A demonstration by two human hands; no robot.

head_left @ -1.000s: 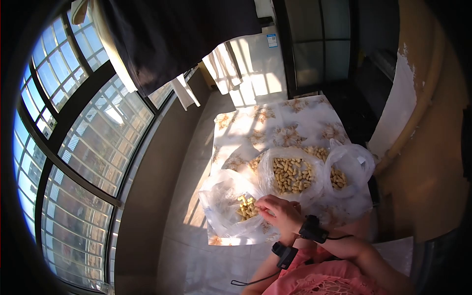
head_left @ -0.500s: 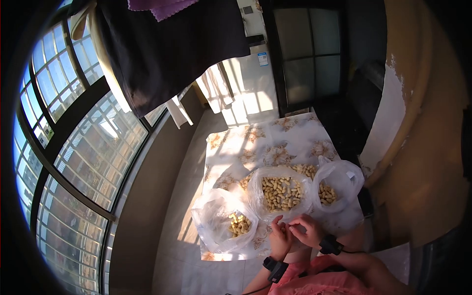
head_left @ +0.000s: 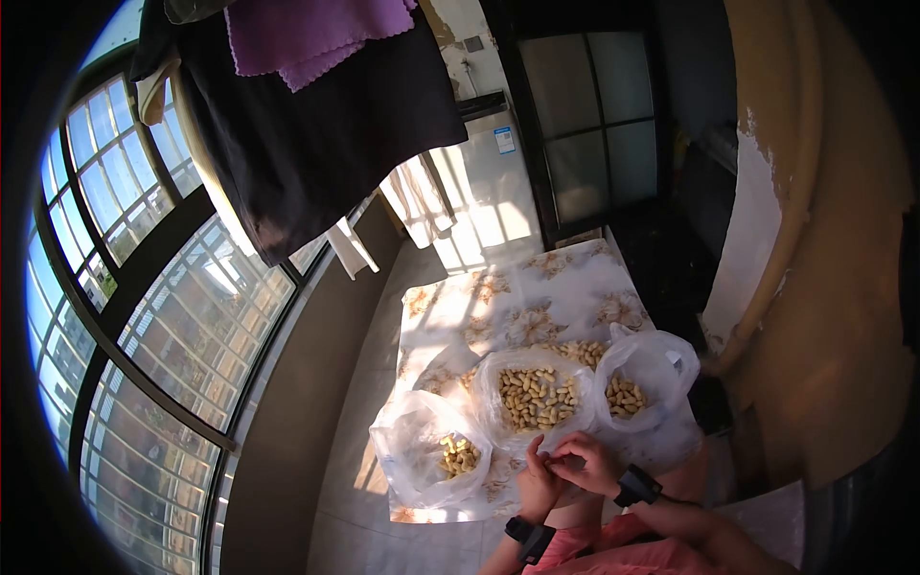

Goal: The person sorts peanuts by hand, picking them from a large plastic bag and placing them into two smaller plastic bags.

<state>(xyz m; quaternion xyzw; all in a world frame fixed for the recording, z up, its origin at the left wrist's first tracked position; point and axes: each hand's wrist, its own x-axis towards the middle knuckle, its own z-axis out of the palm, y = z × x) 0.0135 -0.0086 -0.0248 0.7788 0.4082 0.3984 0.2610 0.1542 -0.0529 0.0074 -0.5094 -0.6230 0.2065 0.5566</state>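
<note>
My left hand (head_left: 540,487) and my right hand (head_left: 588,466) meet at the table's near edge, fingers closed and pinching close together. Whatever sits between the fingertips is too small to make out. Just beyond them stands an open clear plastic bag (head_left: 488,391) holding many unshelled peanuts (head_left: 537,398). To its left, another plastic bag (head_left: 398,443) has a smaller heap of peanuts (head_left: 459,457) in sunlight. On the right, a third bag (head_left: 674,369) contains some peanuts (head_left: 625,395). Loose peanuts (head_left: 583,352) lie behind the middle bag.
The table has a flowered cloth (head_left: 537,278). Dark clothing (head_left: 316,134) and a purple cloth (head_left: 316,38) hang at upper left, beside barred windows (head_left: 182,316). A white fridge (head_left: 494,182) and a dark-framed glass door (head_left: 599,125) stand beyond. A brown wall (head_left: 843,240) rises at right.
The view has tilted upward slightly, so the table and bags sit lower and more hanging cloth shows. My hands stay together at the near edge, with a slight shift of the fingers.
</note>
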